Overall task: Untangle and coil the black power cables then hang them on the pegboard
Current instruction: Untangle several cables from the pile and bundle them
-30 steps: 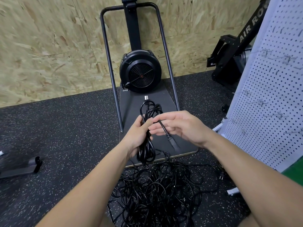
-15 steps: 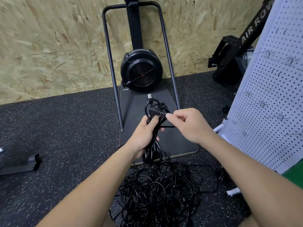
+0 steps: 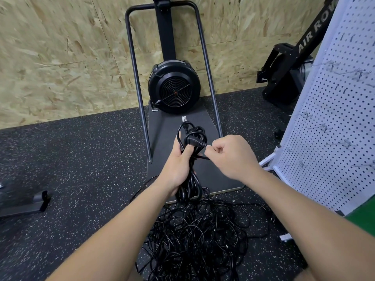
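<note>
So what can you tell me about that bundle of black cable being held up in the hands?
The coiled cable is thin, black and looks rubber-coated, gathered into long narrow loops that hang upright. The left hand grips it round the middle. Its loops stick up above that hand, with a plug's metal prongs showing at the very top. The right hand pinches the loose end beside another black plug, wrapped across the bundle. The lower loops reach down to the tangled pile on the floor.

Only legible text: white caps "AIR ROW", cut off by pegboard (image 3: 332,126) edge, running up the slanted black beam of rowing machine (image 3: 292,63) at upper right. Small white label on its black bracket, too small to read. Nothing else readable.
</note>
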`<state>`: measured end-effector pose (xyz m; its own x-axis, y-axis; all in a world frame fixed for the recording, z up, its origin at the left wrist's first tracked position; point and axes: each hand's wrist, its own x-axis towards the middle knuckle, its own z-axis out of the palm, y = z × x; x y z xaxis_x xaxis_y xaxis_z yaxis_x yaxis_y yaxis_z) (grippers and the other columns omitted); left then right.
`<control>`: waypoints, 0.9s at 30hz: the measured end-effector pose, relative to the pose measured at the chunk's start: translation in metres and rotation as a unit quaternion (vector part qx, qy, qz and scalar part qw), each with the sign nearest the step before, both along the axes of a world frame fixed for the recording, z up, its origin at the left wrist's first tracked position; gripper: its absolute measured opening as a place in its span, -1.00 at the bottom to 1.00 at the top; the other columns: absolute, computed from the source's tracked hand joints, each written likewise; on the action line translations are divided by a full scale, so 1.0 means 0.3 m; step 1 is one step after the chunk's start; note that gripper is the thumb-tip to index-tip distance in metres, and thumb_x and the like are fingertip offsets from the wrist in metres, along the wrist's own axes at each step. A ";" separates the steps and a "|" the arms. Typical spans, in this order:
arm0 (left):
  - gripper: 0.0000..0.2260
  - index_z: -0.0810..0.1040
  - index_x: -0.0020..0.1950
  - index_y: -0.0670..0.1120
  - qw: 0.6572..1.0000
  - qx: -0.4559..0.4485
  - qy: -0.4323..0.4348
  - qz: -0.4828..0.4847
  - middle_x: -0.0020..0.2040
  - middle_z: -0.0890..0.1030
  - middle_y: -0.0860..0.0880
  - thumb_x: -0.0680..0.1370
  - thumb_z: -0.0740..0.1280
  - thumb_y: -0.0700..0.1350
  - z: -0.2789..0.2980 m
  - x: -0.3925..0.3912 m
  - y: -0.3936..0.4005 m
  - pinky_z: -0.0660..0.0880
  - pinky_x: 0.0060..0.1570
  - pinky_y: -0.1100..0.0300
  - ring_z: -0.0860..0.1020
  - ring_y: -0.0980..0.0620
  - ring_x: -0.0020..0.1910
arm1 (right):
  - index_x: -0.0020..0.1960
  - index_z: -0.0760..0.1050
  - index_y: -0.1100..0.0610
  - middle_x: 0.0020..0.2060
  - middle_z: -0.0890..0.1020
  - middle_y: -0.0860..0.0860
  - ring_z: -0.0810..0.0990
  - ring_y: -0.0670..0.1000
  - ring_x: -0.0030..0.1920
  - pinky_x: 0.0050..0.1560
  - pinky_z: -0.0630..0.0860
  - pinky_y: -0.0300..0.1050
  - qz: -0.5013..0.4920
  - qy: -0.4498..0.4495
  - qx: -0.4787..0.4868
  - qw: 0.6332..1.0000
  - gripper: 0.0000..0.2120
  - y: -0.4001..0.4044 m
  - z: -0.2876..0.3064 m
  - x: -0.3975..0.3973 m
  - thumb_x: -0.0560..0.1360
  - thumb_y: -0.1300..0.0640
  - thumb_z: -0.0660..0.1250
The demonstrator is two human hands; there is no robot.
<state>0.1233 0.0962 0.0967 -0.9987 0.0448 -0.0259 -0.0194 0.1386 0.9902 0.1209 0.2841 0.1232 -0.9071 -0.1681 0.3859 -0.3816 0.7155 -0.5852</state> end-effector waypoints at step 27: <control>-0.93 0.35 0.23 0.09 0.992 -0.091 0.079 0.024 0.06 0.69 -0.11 0.78 0.20 -0.06 0.025 0.042 0.034 0.60 -0.11 -0.28 0.75 -0.19 -0.32 | -0.38 0.25 0.11 -0.50 0.35 0.01 0.30 0.07 -0.42 -0.35 0.28 0.02 -0.015 -0.036 0.013 0.999 -0.52 0.010 -0.015 -0.025 0.67 0.05 0.30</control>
<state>0.1358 0.1066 0.1041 -0.9917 0.0068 0.1283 0.1238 0.3182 0.9399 0.1135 0.2871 0.1188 -0.9374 -0.1494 0.3145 -0.3167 0.7414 -0.5917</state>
